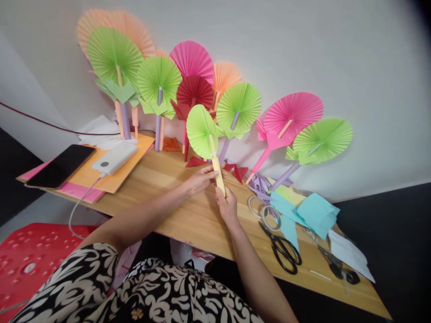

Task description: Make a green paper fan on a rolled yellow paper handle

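A green pleated paper fan [201, 130] on a yellow rolled-paper stem [218, 172] stands upright over the middle of the wooden table [188, 215]. My left hand [201, 178] pinches the stem from the left, about halfway up. The stem's lower end sits in my right hand [228, 204], whose fingers are wrapped round it. Both hands are closed on the stem.
Several finished paper fans [158, 80] in green, pink, orange and red lean against the wall. Tape rolls [266, 213], black scissors [284, 251] and blue paper pieces [313, 213] lie to the right. A phone [60, 166] and power bank [114, 158] rest on orange paper at left.
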A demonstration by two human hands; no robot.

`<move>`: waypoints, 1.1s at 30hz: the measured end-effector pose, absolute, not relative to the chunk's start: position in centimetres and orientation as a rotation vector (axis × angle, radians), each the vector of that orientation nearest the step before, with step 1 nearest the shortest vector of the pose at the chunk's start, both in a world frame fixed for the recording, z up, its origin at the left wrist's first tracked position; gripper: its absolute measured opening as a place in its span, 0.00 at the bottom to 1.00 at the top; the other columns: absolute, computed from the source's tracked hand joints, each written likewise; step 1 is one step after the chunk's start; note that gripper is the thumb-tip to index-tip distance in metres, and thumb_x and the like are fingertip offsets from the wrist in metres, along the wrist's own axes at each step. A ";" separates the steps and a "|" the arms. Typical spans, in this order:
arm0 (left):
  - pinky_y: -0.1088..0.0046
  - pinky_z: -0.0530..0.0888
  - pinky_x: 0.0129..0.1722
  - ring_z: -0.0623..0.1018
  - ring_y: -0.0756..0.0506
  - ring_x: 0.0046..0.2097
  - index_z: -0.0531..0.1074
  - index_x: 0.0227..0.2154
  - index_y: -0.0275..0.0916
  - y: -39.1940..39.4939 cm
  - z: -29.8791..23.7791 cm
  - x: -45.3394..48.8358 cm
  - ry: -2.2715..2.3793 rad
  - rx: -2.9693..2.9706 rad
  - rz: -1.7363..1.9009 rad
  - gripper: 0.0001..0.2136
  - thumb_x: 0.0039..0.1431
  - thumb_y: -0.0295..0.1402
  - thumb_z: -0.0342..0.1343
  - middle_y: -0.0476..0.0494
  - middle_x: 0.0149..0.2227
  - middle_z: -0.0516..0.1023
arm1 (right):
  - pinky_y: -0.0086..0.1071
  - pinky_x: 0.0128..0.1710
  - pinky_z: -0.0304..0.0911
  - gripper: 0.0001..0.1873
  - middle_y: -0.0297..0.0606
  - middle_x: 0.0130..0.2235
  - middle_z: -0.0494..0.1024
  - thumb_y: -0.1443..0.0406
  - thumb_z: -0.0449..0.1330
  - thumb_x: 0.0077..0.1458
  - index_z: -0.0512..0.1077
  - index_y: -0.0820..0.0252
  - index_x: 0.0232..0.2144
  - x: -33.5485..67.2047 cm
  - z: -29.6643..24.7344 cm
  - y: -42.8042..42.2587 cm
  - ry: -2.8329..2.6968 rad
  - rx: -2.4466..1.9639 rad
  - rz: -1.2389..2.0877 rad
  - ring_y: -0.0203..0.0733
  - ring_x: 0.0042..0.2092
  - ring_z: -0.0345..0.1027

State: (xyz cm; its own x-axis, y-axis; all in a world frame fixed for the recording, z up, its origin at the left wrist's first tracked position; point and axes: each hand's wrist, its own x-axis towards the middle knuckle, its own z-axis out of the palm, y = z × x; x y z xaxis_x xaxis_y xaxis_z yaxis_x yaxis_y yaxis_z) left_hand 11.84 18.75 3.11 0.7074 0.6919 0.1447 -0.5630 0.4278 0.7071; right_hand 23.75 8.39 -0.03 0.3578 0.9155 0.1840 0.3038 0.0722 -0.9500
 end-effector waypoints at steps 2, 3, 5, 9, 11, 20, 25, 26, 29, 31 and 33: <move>0.70 0.71 0.40 0.80 0.43 0.42 0.79 0.44 0.36 18.8 3.1 11.7 0.165 0.824 0.778 0.18 0.50 0.34 0.70 0.39 0.39 0.82 | 0.30 0.25 0.52 0.16 0.30 0.24 0.67 0.50 0.60 0.58 0.71 0.55 0.29 23.8 0.0 8.3 -1.181 -1.479 0.641 0.36 0.26 0.57; 0.69 0.71 0.41 0.80 0.43 0.42 0.79 0.45 0.36 18.8 3.1 11.6 0.148 0.829 0.768 0.18 0.50 0.34 0.70 0.39 0.39 0.82 | 0.30 0.25 0.52 0.16 0.30 0.24 0.68 0.50 0.60 0.58 0.71 0.55 0.30 23.8 0.0 8.3 -1.191 -1.477 0.634 0.36 0.26 0.58; 0.67 0.72 0.43 0.80 0.42 0.42 0.79 0.45 0.37 19.0 3.1 11.3 0.097 0.836 0.732 0.18 0.50 0.35 0.70 0.39 0.38 0.81 | 0.30 0.26 0.54 0.15 0.31 0.25 0.68 0.51 0.59 0.58 0.72 0.56 0.31 23.8 -0.1 8.2 -1.219 -1.467 0.633 0.37 0.27 0.58; 0.63 0.73 0.44 0.81 0.40 0.43 0.78 0.45 0.38 19.3 2.9 10.8 0.015 0.849 0.639 0.20 0.48 0.35 0.71 0.40 0.38 0.81 | 0.30 0.27 0.56 0.16 0.32 0.26 0.69 0.51 0.58 0.59 0.75 0.56 0.36 23.7 0.0 8.0 -1.279 -1.434 0.661 0.37 0.28 0.60; 0.63 0.73 0.43 0.81 0.39 0.43 0.78 0.44 0.38 19.5 2.8 10.6 0.012 0.833 0.607 0.20 0.46 0.35 0.72 0.40 0.37 0.80 | 0.30 0.27 0.56 0.18 0.33 0.26 0.69 0.51 0.59 0.57 0.75 0.56 0.41 23.7 0.2 7.9 -1.293 -1.425 0.673 0.39 0.29 0.61; 0.66 0.73 0.45 0.78 0.47 0.36 0.76 0.44 0.42 22.1 2.8 9.5 0.026 0.713 0.834 0.15 0.54 0.34 0.67 0.48 0.33 0.77 | 0.30 0.29 0.56 0.17 0.30 0.27 0.70 0.54 0.59 0.57 0.77 0.58 0.43 23.5 0.2 8.4 -1.485 -1.530 0.603 0.36 0.28 0.59; 0.68 0.74 0.43 0.77 0.49 0.34 0.73 0.50 0.42 22.2 4.7 8.7 0.064 0.720 0.922 0.11 0.68 0.36 0.53 0.49 0.32 0.75 | 0.29 0.29 0.55 0.14 0.29 0.22 0.70 0.57 0.61 0.55 0.79 0.58 0.40 23.8 -0.9 8.8 -1.582 -1.571 0.555 0.36 0.26 0.60; 0.69 0.74 0.40 0.76 0.50 0.32 0.73 0.50 0.42 22.0 5.2 8.5 0.060 0.718 0.931 0.12 0.70 0.37 0.49 0.49 0.31 0.75 | 0.29 0.30 0.56 0.15 0.29 0.23 0.72 0.57 0.60 0.55 0.79 0.57 0.41 23.8 -1.1 8.9 -1.602 -1.574 0.546 0.37 0.26 0.62; 0.74 0.71 0.31 0.72 0.51 0.26 0.72 0.50 0.44 20.8 6.5 8.1 0.086 0.681 0.951 0.16 0.74 0.39 0.40 0.51 0.27 0.70 | 0.30 0.33 0.59 0.17 0.33 0.29 0.79 0.58 0.57 0.58 0.79 0.56 0.45 24.0 -1.3 9.2 -1.648 -1.568 0.522 0.38 0.29 0.67; 0.77 0.67 0.24 0.69 0.52 0.23 0.72 0.49 0.45 19.9 7.1 7.7 0.139 0.650 0.950 0.19 0.74 0.41 0.36 0.52 0.24 0.68 | 0.31 0.36 0.62 0.17 0.36 0.33 0.82 0.58 0.56 0.59 0.79 0.56 0.46 24.1 -1.4 9.3 -1.672 -1.559 0.505 0.40 0.32 0.70; 0.79 0.61 0.19 0.65 0.53 0.20 0.72 0.47 0.45 18.9 7.4 7.3 0.191 0.641 0.942 0.21 0.74 0.43 0.34 0.52 0.22 0.65 | 0.32 0.39 0.64 0.17 0.38 0.37 0.83 0.59 0.55 0.60 0.79 0.56 0.46 24.2 -1.4 9.4 -1.690 -1.549 0.482 0.42 0.35 0.73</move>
